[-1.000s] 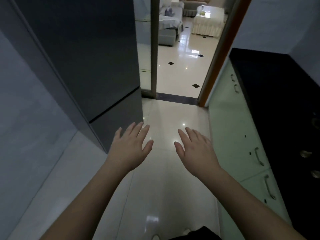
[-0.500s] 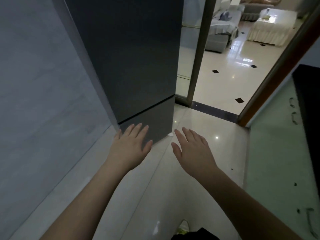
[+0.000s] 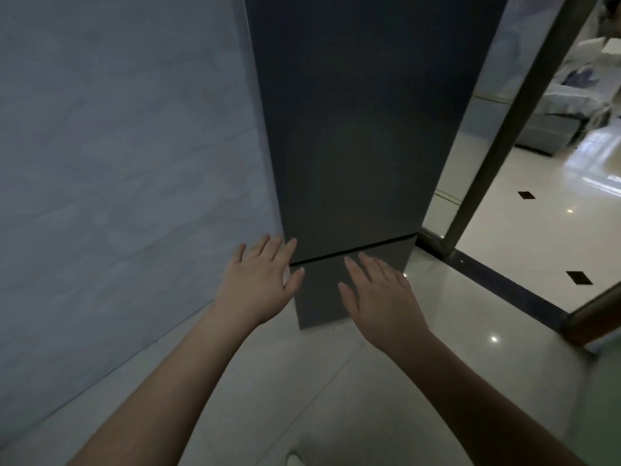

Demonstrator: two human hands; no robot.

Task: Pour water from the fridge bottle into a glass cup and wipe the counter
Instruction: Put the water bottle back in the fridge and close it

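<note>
A tall dark grey fridge (image 3: 363,129) stands straight ahead with both doors closed; a seam splits the large upper door from the short lower door. My left hand (image 3: 260,280) is held out flat, fingers apart, at the fridge's left edge near the seam. My right hand (image 3: 379,290) is also flat and empty, in front of the lower door. Neither hand clearly touches the fridge. No bottle, glass cup or counter is in view.
A pale marbled wall (image 3: 117,163) fills the left side. To the right of the fridge a sliding door frame (image 3: 504,139) opens onto a bright tiled room with a sofa (image 3: 564,119). A brown door post (image 3: 591,317) stands at the right. Glossy floor tiles (image 3: 268,398) lie below.
The view has swung left, so the fridge now sits straight ahead and closer. The counter and cabinets at the right have left the view. Both hands stay open and outstretched.
</note>
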